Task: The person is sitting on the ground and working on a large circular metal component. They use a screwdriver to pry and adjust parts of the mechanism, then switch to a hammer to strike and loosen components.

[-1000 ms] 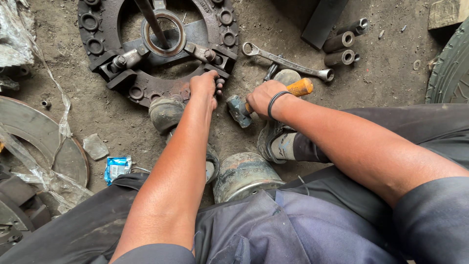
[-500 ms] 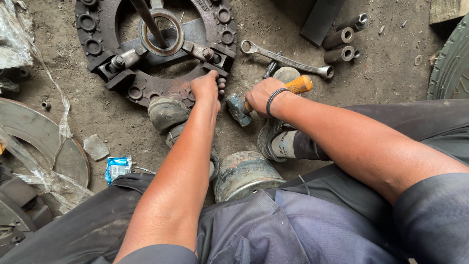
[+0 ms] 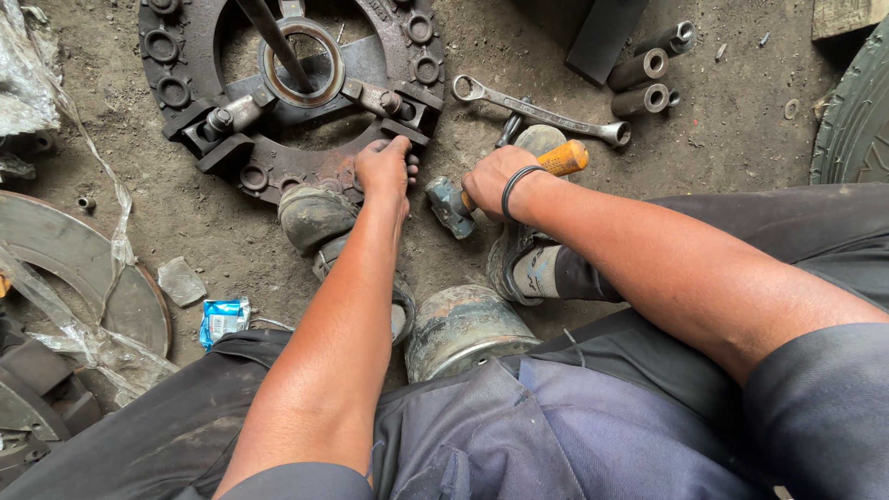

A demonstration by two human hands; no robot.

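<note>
- The left hand (image 3: 382,168) lay flat on the near rim of a big round metal plate (image 3: 176,93) on the dirt floor (image 3: 722,139). Its fingers were spread out and held nothing.
- The right hand (image 3: 495,179) was closed tight around a hammer (image 3: 451,206) with an orange handle. The hammer's grey head rested low, just beside the left hand.
- A black band (image 3: 515,185) sat on the right wrist.
- A dirty shoe (image 3: 313,215) pressed on the plate's near edge, right under the left hand.
- A dark bar (image 3: 274,44) stuck up from the ring in the middle of the plate.
- A long silver wrench (image 3: 542,114) lay on the floor just past the hammer.
- Three short metal tubes (image 3: 648,69) lay farther off, near the far right of the floor.
- A round grey can (image 3: 460,326) sat between the person's legs.
- A small blue wrapper (image 3: 222,319) lay on the floor at the left.
</note>
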